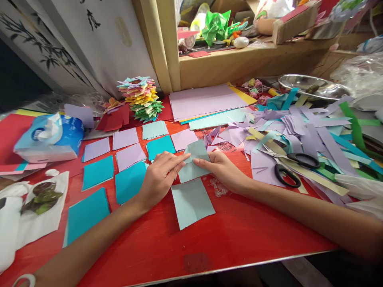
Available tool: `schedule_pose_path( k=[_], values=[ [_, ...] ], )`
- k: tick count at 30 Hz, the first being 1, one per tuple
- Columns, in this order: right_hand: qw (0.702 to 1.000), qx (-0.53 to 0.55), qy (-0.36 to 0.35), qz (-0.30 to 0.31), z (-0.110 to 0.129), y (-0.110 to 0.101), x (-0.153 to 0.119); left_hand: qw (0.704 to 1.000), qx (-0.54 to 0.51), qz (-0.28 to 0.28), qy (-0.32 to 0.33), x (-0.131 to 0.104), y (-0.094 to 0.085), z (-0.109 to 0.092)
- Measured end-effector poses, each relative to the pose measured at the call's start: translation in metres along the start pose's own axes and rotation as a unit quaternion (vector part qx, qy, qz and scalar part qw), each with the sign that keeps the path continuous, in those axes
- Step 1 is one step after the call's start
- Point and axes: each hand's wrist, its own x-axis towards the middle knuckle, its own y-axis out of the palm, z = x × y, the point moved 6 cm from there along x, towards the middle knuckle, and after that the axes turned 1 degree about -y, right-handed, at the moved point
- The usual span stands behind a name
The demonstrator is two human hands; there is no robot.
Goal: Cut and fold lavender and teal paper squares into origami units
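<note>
Pale blue-green paper (196, 153) with a crease across it is between my two hands at the middle of the table. My left hand (164, 175) lies along its left side, the index finger stretched onto the sheet and the other fingers curled. From the right, my right hand (221, 167) pinches the paper, thumb on top and fingers behind. Just nearer to me, a second pale blue-green square (194, 205) with a faint fold mark lies flat on the red table (143, 247).
Stacks of teal squares (97, 171) and lilac squares (130, 155) lie to the left, beside a tissue pack (50, 135). Black-handled scissors (287, 175) rest among paper strips (317, 139) on the right. Behind stand a folded-paper tower (142, 99) and a metal bowl (314, 85).
</note>
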Motion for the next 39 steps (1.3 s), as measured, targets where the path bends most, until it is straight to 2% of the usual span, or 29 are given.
schedule_pose_path(
  k=[3,7,9,11,15,18,22,25,33,39],
  values=[
    [1.000,-0.004,0.006,0.002,-0.001,0.000,0.000,0.999,0.009,-0.010,0.031,-0.001,0.001,0.000],
    [0.994,-0.079,0.015,-0.072,-0.002,-0.009,0.000,0.998,0.030,-0.006,0.058,-0.002,0.002,-0.003],
    [0.995,-0.072,0.010,-0.070,-0.001,-0.009,0.000,0.998,0.037,0.003,0.053,-0.002,0.002,-0.005],
    [0.998,-0.041,0.008,-0.041,-0.001,-0.005,0.000,1.000,0.022,0.011,0.006,-0.001,0.001,-0.002],
    [0.999,-0.045,0.019,-0.011,-0.003,-0.002,-0.001,0.986,-0.076,0.036,-0.146,0.000,0.000,0.014],
    [0.994,-0.107,0.013,0.018,-0.004,0.001,-0.002,0.971,-0.140,0.060,-0.182,0.000,0.005,0.020],
    [0.984,-0.173,0.009,0.051,-0.004,0.005,-0.003,0.973,-0.124,0.060,-0.187,0.001,0.006,0.022],
    [0.984,-0.168,0.013,0.053,-0.004,0.005,-0.002,0.976,-0.093,0.058,-0.188,0.001,0.006,0.022],
    [0.989,-0.147,0.017,0.011,-0.010,-0.002,0.000,0.985,-0.043,0.073,-0.148,0.002,0.009,0.017],
    [0.991,-0.133,0.028,0.003,-0.006,-0.002,0.000,0.983,-0.034,0.091,-0.159,0.001,0.010,0.017]
  ],
)
